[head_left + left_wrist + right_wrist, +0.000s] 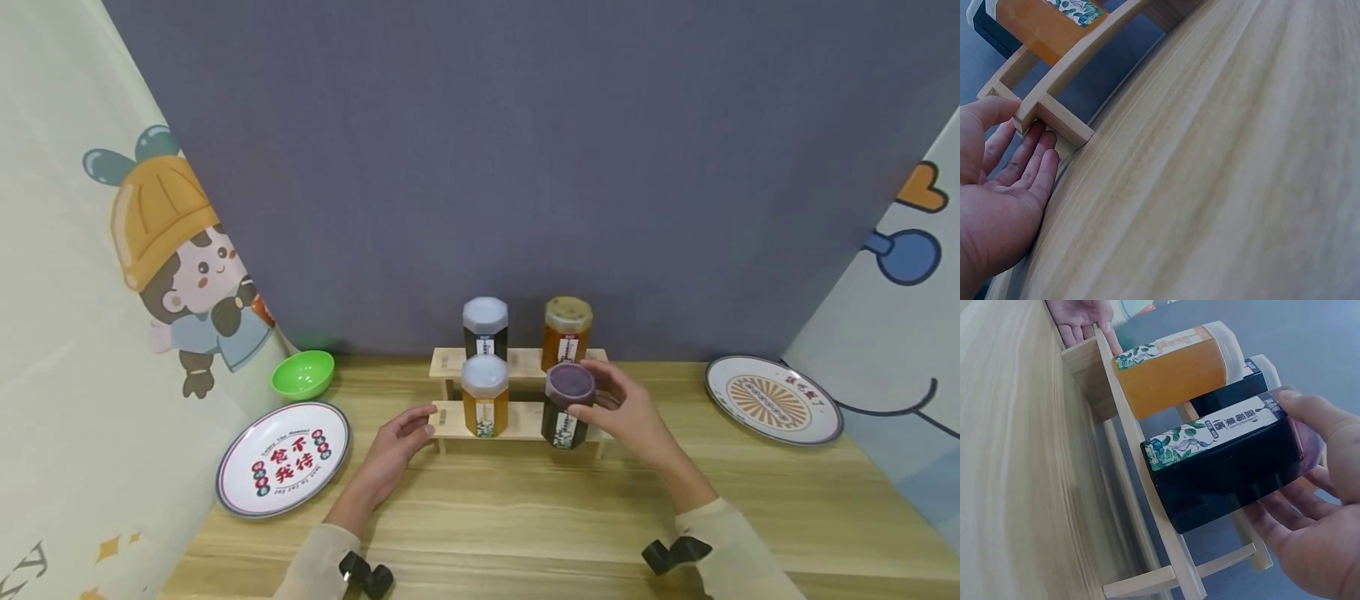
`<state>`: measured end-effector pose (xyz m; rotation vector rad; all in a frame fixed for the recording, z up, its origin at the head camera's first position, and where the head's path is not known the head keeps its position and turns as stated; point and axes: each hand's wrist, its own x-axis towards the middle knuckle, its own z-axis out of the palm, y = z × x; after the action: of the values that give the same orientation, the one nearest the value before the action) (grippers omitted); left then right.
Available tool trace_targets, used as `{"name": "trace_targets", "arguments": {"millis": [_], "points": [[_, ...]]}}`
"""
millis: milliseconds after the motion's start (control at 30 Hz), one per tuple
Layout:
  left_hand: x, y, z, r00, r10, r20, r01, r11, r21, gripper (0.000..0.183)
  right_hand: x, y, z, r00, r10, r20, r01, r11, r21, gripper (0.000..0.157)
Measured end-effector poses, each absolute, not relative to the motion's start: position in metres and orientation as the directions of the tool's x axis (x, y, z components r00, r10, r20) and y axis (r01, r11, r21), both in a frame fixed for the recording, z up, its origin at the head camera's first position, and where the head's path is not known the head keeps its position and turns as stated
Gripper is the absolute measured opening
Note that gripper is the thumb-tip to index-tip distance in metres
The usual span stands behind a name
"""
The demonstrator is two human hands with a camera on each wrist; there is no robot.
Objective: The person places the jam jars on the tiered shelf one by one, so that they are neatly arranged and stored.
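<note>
My right hand (628, 410) grips a dark jar with a purple lid (564, 423) near its top, thumb on one side and fingers on the other. This jar is at the right of the lower tier of a two-step wooden rack (525, 422); in the right wrist view its base meets the tier's front edge. At the rack's lower left end, my left hand (1007, 181) pinches the wood, thumb above and fingers below. Beside the dark jar stands an amber jar with a white lid (486, 407). Behind are another dark jar (486, 321) and a yellow-lidded amber jar (567, 337).
On the wooden table (510, 525), a white plate with red characters (330, 433) lies left, with a green bowl (303, 377) behind it. Another patterned plate (802, 387) lies right. A grey backdrop (480, 167) rises behind the rack.
</note>
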<state>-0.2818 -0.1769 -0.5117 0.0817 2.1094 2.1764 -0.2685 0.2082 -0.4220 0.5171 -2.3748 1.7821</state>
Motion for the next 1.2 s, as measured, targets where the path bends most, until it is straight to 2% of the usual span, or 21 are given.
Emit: {"name": "trace_targets", "arguments": {"millis": [300, 1200], "points": [[-0.282, -0.176, -0.511, -0.992, 0.115, -0.047, -0.052, -0.041, 0.998, 0.043, -0.266, 0.210, -0.428, -0.932, -0.128, 0.338, -0.360, 0.243, -0.901, 0.065], [-0.282, -0.175, -0.511, -0.993, 0.108, -0.048, -0.050, -0.022, 0.998, 0.042, -0.277, 0.211, -0.434, -0.928, -0.142, 0.343, -0.367, 0.212, -0.906, 0.064]]}}
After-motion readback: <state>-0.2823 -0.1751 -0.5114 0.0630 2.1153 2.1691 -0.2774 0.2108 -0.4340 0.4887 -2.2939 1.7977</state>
